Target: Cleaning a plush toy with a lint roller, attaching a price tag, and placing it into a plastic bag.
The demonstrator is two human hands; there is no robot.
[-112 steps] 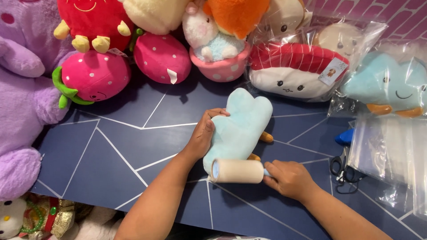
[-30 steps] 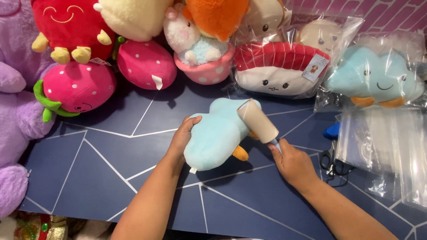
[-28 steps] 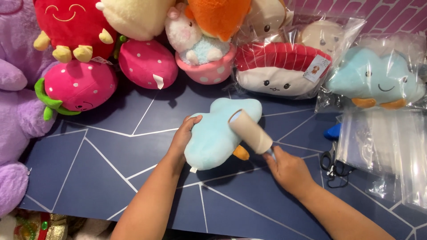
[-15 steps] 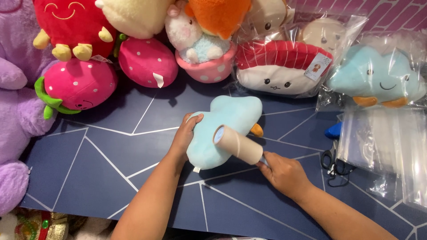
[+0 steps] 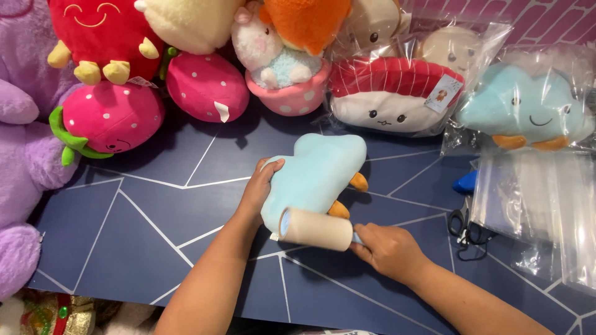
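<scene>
1. Two clear plastic bags on the far right side each hold a soft toy: one bag (image 5: 428, 62) wraps a red-and-white striped plush with a small face (image 5: 388, 99), the other bag (image 5: 559, 74) wraps a pale blue cloud-shaped plush with orange feet (image 5: 524, 111).
2. Near the right edge lies a stack of empty clear plastic bags (image 5: 540, 205), flat on the dark blue counter with white lines (image 5: 155, 217); black scissors (image 5: 465, 229) lie just beside the stack's left edge.
3. Along the far edge sit loose toys with no wrapping: a pink strawberry plush with a green leaf (image 5: 108, 118), a second pink spotted strawberry plush (image 5: 205, 87), and a pink spotted cup-shaped plush with a small white animal in it (image 5: 282, 74). A large purple plush (image 5: 25, 142) fills the left side.
4. A pale blue unwrapped plush with orange feet (image 5: 320, 174) lies in the middle of the counter, face down as far as can be told.
5. The left hand (image 5: 261, 189) comes in from the near side, forearm angled up, fingers curled over the plush's left edge and pressing it down.
6. The right hand (image 5: 388, 248) reaches in from the near right, closed in a fist around the handle of a beige cylindrical lint roller (image 5: 316, 228), whose roll rests against the near end of the plush.
</scene>
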